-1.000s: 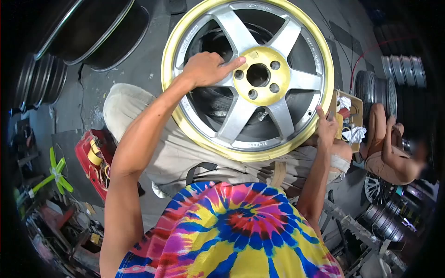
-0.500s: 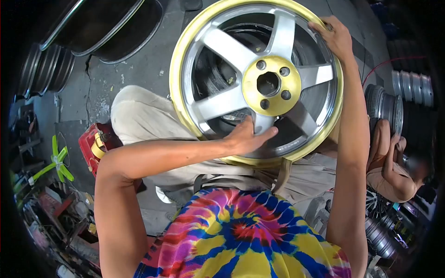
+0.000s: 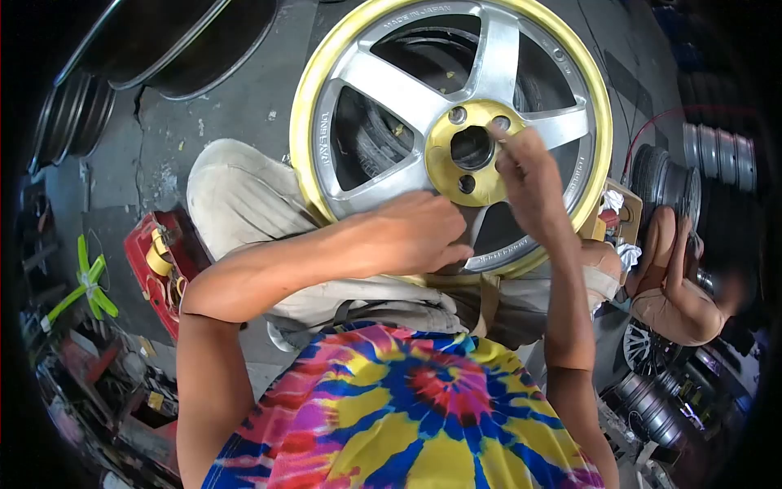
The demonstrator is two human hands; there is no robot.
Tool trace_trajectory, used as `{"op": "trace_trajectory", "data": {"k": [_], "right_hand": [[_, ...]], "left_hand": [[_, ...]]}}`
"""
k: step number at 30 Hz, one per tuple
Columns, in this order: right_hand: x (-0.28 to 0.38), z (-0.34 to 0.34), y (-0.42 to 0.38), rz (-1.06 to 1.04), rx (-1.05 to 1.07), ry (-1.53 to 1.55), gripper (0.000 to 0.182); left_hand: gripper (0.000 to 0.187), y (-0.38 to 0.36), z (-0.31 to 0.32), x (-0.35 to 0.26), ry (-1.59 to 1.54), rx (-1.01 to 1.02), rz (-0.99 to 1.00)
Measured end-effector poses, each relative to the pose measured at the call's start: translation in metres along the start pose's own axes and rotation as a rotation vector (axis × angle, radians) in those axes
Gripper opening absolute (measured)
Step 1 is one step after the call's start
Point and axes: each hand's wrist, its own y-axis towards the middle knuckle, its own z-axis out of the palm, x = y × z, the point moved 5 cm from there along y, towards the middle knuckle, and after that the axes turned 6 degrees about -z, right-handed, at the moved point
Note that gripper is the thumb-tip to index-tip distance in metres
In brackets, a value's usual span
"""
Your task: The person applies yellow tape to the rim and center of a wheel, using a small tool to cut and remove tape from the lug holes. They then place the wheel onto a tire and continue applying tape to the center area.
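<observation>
A silver spoked wheel (image 3: 393,85) with a yellow outer rim rests tilted against my lap. Its yellow hub (image 3: 440,167) has a dark center hole and smaller bolt holes. Over the lower spoke, just below the hub, my left hand (image 3: 417,234) is curled with its fingers bent inward. My right hand (image 3: 528,171) is at the hub's right side, fingers drawn together beside the upper right bolt hole. Whatever either hand may hold is hidden or too small to name.
A red toolbox (image 3: 167,269) with yellow tape stands left of my knee. Large rims (image 3: 155,41) lie at upper left. A cardboard box (image 3: 623,213) is right of the wheel. Further right, another person (image 3: 676,301) crouches by a tire (image 3: 652,183).
My right hand has left the upper right rim and come down to the hub. My left hand has curled and shifted slightly up. The wheel has tilted and turned a little, showing raised lettering.
</observation>
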Motion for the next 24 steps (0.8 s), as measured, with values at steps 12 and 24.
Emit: {"op": "trace_trajectory", "data": {"k": [12, 24], "right_hand": [[0.010, 0.042, -0.014, -0.110, -0.076, -0.143, 0.025], [0.011, 0.041, -0.009, -0.147, -0.039, -0.160, 0.023]], "left_hand": [[0.040, 0.000, -0.005, 0.026, 0.380, -0.309, -0.065], [0.035, 0.004, -0.008, 0.022, 0.336, -0.294, -0.047]]}}
